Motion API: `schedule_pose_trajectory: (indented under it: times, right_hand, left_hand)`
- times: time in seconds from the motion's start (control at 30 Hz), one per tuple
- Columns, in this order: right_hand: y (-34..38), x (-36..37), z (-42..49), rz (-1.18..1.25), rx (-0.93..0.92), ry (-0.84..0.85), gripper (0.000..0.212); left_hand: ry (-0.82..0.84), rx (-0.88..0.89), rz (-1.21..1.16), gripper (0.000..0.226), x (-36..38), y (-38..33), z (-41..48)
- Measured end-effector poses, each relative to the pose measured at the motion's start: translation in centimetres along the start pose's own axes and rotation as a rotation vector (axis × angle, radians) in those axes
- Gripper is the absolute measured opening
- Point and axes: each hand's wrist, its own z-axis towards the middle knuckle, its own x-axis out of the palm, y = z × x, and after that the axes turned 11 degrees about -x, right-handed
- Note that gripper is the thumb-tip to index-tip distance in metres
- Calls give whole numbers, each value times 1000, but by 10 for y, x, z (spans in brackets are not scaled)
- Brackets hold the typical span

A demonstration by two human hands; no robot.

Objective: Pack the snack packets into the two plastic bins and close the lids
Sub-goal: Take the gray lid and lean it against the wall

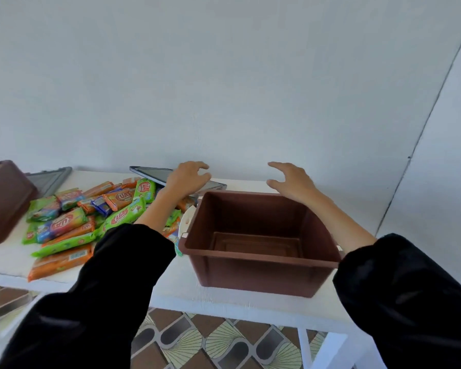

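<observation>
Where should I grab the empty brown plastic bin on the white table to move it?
Grip the empty brown plastic bin by the protruding lip of its rim on the left and right sides, one hand each, from outside. It stands upright and open; its smooth walls taper downward, so the lip likely gives best purchase.

Left hand [187, 176], right hand [290, 179] raised, fingers loosely curled, empty.

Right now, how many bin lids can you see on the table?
2. One grey lid lies at the back, right of the left bin at the frame edge. The other lid sits tilted behind the packets, partly hidden by the left hand.
</observation>
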Motion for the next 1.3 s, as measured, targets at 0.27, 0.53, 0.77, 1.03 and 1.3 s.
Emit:
schedule_pose_trajectory:
  times: [0.27, 0.53, 0.77, 1.03, 1.3]
  right_hand:
    - [28, 48, 135, 31, -196, 127, 45]
    - [42, 143, 253, 101, -227, 328, 48]
    - [21, 209, 301, 144, -178, 664, 67]
    - [-8, 246, 307, 239, -71, 811, 73]
    - [-18, 232, 314, 561, 60, 710, 68]
  left_hand:
    - [-59, -182, -25, 36, -32, 37, 71]
    - [-32, -399, -46, 46, -20, 96, 151]
    - [9, -603, -72, 61, 26, 125, 176]
    - [41, -643, 26, 75, 56, 138, 177]
    - [-28, -676, -103, 90, 51, 123, 172]
